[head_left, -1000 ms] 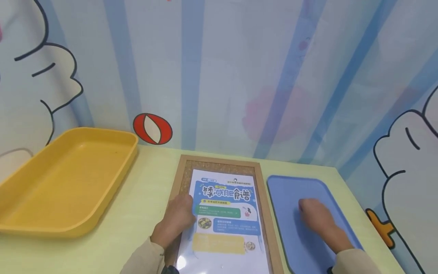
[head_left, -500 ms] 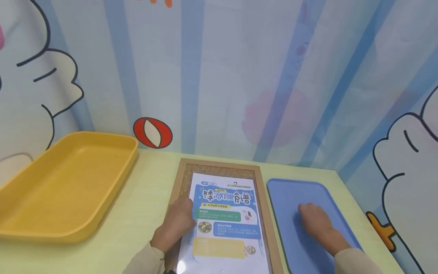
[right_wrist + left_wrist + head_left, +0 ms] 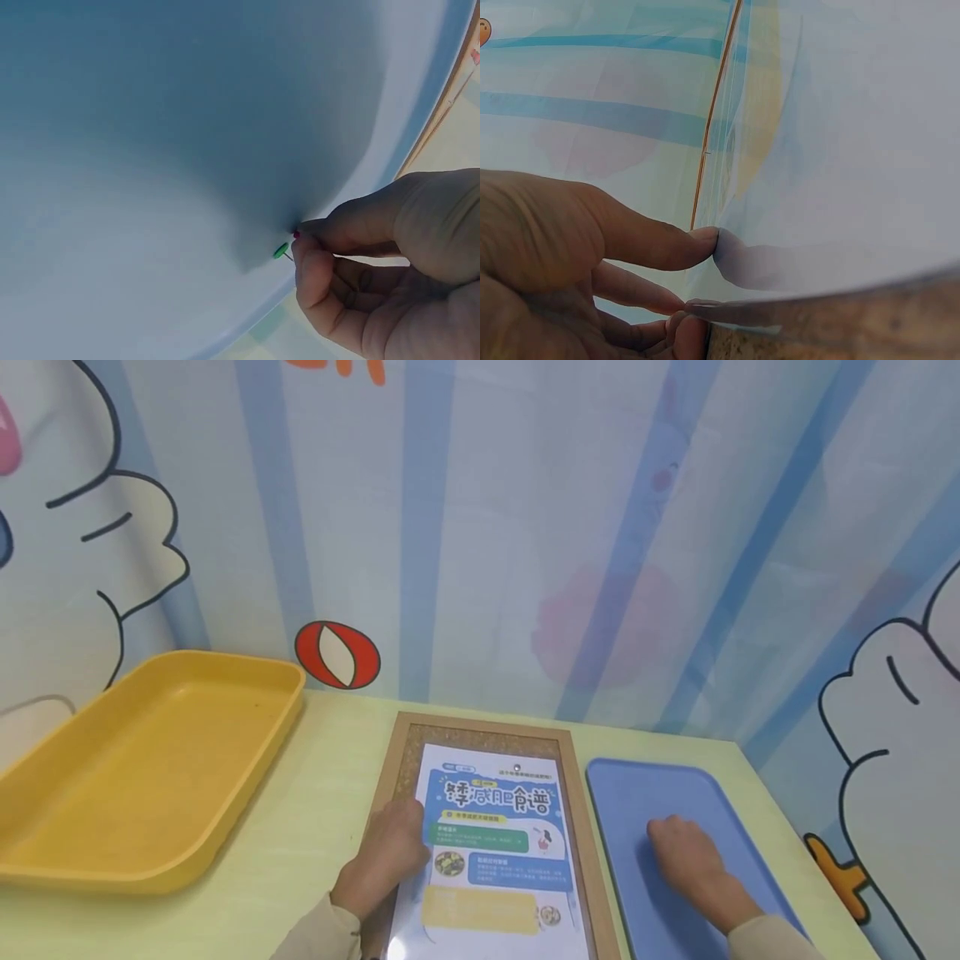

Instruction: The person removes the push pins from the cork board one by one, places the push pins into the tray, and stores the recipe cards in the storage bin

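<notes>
A printed poster sheet (image 3: 495, 827) with a glossy surface lies over a wood-framed cork board (image 3: 562, 731). My left hand (image 3: 393, 843) is at the sheet's left edge, pinching it; in the left wrist view the thumb (image 3: 660, 240) presses the glossy face. Over the blue tray (image 3: 637, 793) my right hand (image 3: 690, 860) has thumb and forefinger together, with a tiny red thing, probably a thumbtack head (image 3: 296, 234), between the tips. A green thumbtack (image 3: 280, 250) shows just beside those fingertips.
A deep yellow tray (image 3: 172, 735) stands on the pale yellow table (image 3: 337, 760) at the left. Behind the table rises a cartoon-printed striped backdrop (image 3: 480, 527). The blue tray sits right of the board.
The right hand has shifted slightly towards me and left over the blue tray. The left hand keeps its place at the sheet's edge. The head view has tilted up a little.
</notes>
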The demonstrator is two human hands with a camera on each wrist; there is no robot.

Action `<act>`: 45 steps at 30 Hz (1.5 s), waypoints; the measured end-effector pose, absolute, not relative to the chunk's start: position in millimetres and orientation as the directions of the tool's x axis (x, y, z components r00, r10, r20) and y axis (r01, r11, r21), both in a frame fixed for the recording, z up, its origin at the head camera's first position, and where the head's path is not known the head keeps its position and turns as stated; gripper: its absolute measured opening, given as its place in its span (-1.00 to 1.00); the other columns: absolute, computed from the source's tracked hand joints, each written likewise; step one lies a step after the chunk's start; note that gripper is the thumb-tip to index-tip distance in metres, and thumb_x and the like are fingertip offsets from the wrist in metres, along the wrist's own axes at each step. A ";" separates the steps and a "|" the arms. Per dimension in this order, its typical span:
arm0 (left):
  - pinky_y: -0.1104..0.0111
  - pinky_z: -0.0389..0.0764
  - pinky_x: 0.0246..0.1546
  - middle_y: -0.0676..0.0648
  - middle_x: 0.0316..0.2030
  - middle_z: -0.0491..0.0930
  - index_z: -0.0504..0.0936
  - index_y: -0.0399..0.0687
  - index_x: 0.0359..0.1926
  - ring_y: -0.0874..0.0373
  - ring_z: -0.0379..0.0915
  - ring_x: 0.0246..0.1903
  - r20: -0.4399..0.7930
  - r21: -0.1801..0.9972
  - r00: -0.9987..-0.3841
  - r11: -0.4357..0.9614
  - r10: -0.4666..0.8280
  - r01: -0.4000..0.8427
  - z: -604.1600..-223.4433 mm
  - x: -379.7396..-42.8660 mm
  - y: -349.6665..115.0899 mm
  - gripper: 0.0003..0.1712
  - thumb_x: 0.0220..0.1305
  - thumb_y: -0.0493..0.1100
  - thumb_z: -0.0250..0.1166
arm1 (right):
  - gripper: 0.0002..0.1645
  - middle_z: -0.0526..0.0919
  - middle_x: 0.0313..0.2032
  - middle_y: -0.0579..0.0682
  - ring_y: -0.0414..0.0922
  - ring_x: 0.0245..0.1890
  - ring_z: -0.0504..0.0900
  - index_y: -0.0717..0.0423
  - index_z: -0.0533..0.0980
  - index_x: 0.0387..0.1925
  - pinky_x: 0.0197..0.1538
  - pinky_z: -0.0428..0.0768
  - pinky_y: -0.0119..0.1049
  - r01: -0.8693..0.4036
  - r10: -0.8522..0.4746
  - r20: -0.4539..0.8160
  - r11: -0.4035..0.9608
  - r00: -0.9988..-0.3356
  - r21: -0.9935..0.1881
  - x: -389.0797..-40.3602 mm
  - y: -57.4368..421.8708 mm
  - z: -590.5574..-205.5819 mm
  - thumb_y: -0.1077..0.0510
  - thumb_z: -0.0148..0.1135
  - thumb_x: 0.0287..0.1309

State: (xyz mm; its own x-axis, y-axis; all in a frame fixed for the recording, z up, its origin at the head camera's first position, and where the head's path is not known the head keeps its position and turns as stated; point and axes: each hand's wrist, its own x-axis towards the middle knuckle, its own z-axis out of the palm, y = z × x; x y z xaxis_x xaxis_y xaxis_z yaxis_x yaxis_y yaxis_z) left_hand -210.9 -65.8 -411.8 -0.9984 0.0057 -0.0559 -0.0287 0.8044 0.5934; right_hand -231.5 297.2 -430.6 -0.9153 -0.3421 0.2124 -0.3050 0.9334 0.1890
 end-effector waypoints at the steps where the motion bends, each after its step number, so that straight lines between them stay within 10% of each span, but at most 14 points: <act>1: 0.32 0.63 -0.51 -0.17 -0.40 0.52 0.55 -0.47 -0.07 0.05 0.46 -0.46 -0.052 0.596 -0.999 0.802 0.007 -0.026 -411.9 -211.2 -66.1 -0.58 -0.04 -0.49 0.37 | -0.80 0.57 -0.60 0.18 0.14 -0.58 0.61 0.23 0.46 -0.58 -0.56 0.59 -0.02 -0.305 -0.341 0.205 0.934 -0.917 0.189 -231.4 296.5 -430.5 0.49 0.24 -0.01; 15: 0.27 0.66 -0.40 -0.19 -0.33 0.54 0.55 -0.45 -0.02 0.04 0.47 -0.39 -0.080 0.587 -0.997 0.809 0.008 -0.040 -411.3 -213.7 -67.2 -0.52 -0.05 -0.47 0.38 | -0.85 0.46 -0.64 0.06 -0.06 -0.61 0.43 0.22 0.47 -0.56 -0.58 0.37 -0.18 -0.261 -0.256 0.127 0.965 -0.958 -0.021 -244.7 289.5 -403.1 0.42 0.21 0.02; 29: 0.16 0.67 -0.25 -0.21 -0.27 0.54 0.53 -0.44 0.00 -0.01 0.47 -0.31 -0.138 0.571 -0.990 0.815 -0.018 -0.095 -417.4 -207.1 -67.8 -0.49 -0.06 -0.44 0.42 | -0.71 0.68 -0.30 0.14 -0.04 -0.34 0.61 0.34 0.62 -0.11 -0.30 0.65 -0.16 -0.160 -0.179 -0.012 0.907 -0.984 -0.389 -291.9 201.7 -399.6 0.28 0.29 0.12; 38: 0.11 0.62 -0.15 -0.19 -0.26 0.53 0.53 -0.42 -0.02 -0.02 0.43 -0.28 -0.116 0.555 -0.993 0.828 -0.020 -0.081 -415.1 -210.5 -68.3 -0.50 -0.07 -0.43 0.43 | -0.64 0.70 -0.06 0.12 0.06 -0.01 0.64 0.21 0.62 0.04 0.18 0.58 0.03 -0.144 -0.157 -0.006 0.922 -0.988 -0.360 -327.4 145.3 -418.2 0.18 0.32 0.22; 45: 0.15 0.64 -0.23 -0.18 -0.30 0.51 0.54 -0.42 -0.05 0.00 0.43 -0.32 -0.073 0.571 -0.997 0.820 0.004 -0.038 -412.8 -212.1 -68.2 -0.53 -0.07 -0.44 0.41 | -0.91 0.62 -0.36 0.01 -0.08 -0.33 0.56 0.15 0.64 -0.26 -0.07 0.64 -0.13 -0.117 -0.123 0.006 0.928 -0.992 -0.354 -341.0 124.6 -420.1 0.23 0.34 0.18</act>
State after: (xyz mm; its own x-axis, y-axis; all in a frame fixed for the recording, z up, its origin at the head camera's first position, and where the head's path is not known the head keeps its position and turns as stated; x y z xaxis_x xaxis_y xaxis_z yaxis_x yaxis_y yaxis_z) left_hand -212.1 -68.2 -412.8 -0.9973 0.0044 -0.0735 -0.0384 0.8202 0.5708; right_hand -341.0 124.6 -420.1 -0.9924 -0.1229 0.0055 -0.1169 0.9278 -0.3544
